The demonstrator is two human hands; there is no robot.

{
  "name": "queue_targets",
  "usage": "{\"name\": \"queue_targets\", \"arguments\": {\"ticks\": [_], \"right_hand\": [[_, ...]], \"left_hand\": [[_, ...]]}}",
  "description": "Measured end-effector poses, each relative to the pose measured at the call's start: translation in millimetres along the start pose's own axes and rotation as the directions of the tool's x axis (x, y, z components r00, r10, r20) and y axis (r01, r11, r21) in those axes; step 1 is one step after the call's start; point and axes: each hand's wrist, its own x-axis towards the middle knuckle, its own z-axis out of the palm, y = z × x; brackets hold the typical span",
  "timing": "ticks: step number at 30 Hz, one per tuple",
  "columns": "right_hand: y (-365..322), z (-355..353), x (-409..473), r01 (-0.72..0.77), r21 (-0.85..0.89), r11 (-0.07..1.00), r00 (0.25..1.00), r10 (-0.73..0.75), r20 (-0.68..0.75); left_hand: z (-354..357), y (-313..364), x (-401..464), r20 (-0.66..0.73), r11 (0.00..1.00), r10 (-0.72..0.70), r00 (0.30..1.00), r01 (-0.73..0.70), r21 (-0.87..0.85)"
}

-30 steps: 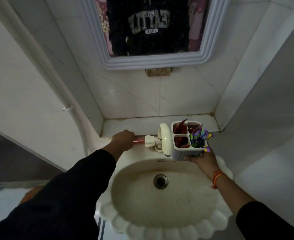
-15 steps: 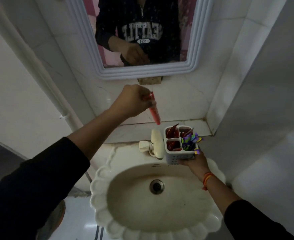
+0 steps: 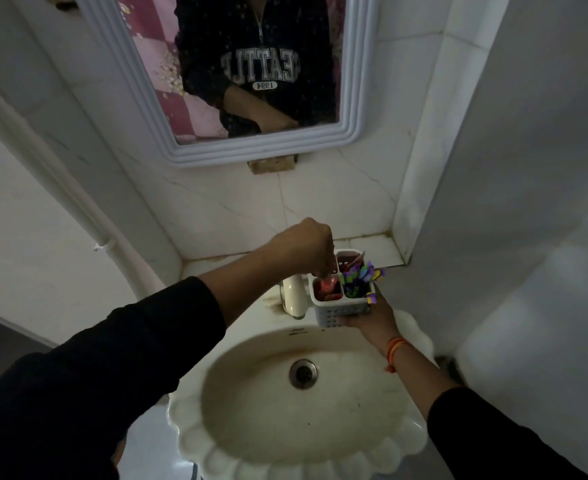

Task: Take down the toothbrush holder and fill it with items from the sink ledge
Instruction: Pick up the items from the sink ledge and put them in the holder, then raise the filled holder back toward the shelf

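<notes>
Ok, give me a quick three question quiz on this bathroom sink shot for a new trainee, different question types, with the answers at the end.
1. True or false: the toothbrush holder is standing on the sink ledge.
2. Multiple choice: the left hand is lowering the red item into which compartment? A) the near-left one B) the one with the purple and green items C) none, it hangs over the drain
3. Fill in: the right hand grips the holder from ____.

Key: 1 false, the right hand holds it up above the basin. 2 A. 3 below.
</notes>
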Motion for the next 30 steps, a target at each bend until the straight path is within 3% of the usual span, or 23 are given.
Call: {"name": "queue_targets", "arguments": {"ticks": [4,6,9,12,16,20,25,30], "right_hand": [[0,1,0,0.011,-0.037,0.999,1.0,-0.012,-0.014],[0,1,0,-0.006,-0.008,1.0,1.0,0.005,-0.027],[2,1,-2,0.0,-0.088,0.996,0.999,-0.003,-0.038],[4,-1,-3,0.001,-0.149,0.989,0.998,-0.01,-0.058],[-2,-14,2,0.052,-0.177,0.983,0.989,-0.075,-0.125],[-26,-43,34,0.077,-0.3,0.951,0.97,-0.141,-0.197],[-37,-69,79,0.006,-0.241,0.97,0.969,-0.065,-0.238],[-35,-79,108,-0.049,-0.265,0.963,0.969,-0.019,-0.247]], "left_hand": [[-10,-16,19,-0.036,0.988,-0.069,0.997,0.063,-0.143],[-6,-25,34,-0.057,0.984,-0.138,0.989,0.131,-0.121],[13,-33,53,0.103,0.968,-0.231,0.967,0.24,-0.078],[27,-33,68,0.331,0.92,-0.241,0.912,0.324,-0.222],[18,-27,83,0.317,0.841,-0.244,0.917,0.363,-0.401],[3,-13,108,0.239,0.685,-0.271,0.932,0.361,-0.633],[11,14,134,0.315,0.355,-0.221,0.923,0.377,-0.855],[15,18,155,0.273,0.215,-0.252,0.929,0.328,-0.92]]}}
